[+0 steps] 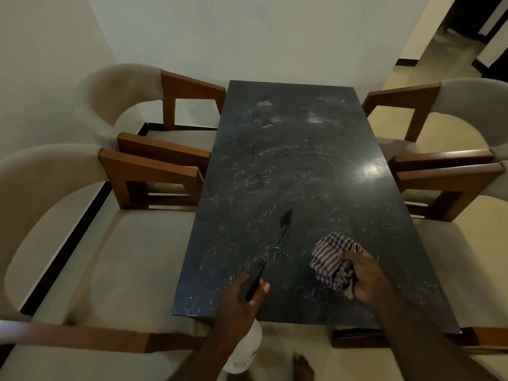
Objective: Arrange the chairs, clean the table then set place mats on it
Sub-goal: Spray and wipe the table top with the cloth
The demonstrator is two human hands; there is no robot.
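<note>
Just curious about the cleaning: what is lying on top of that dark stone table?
On the dark stone table there are pale smears and a small wet patch. The right hand presses a bunched checked cloth there; whatever lies beneath it is hidden.

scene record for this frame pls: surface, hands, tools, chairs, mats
surface: dark stone rectangular table, streaked with pale smears and droplets
left hand: grip closed on white spray bottle with black nozzle, nozzle aimed over the table
right hand: grip closed on bunched checked cloth resting on the table
chairs: four cream-upholstered wooden armchairs, two per long side
mats: none visible
</note>
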